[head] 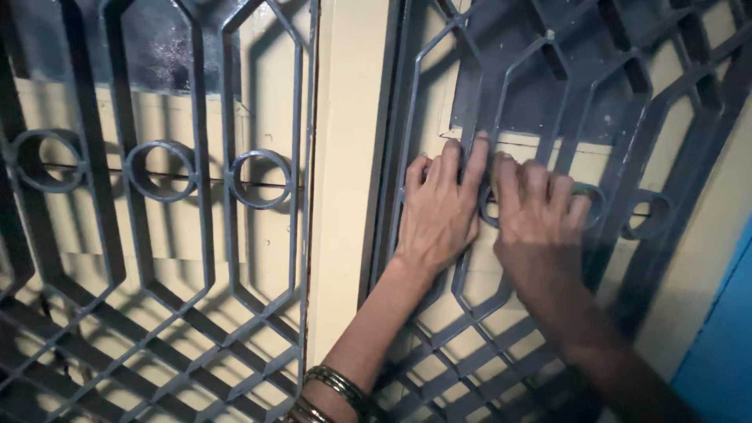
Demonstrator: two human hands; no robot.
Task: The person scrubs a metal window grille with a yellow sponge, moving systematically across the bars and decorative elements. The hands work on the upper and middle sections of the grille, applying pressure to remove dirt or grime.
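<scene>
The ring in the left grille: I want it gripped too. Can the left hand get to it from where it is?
Probably yes: the left hand lies flat on the right grille, and only the cream post separates it from that ring.

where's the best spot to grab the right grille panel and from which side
Probably the ring in the right grille, reached from the front: its open loop lets fingers hook through. The left hand and right hand lie flat there.
</scene>
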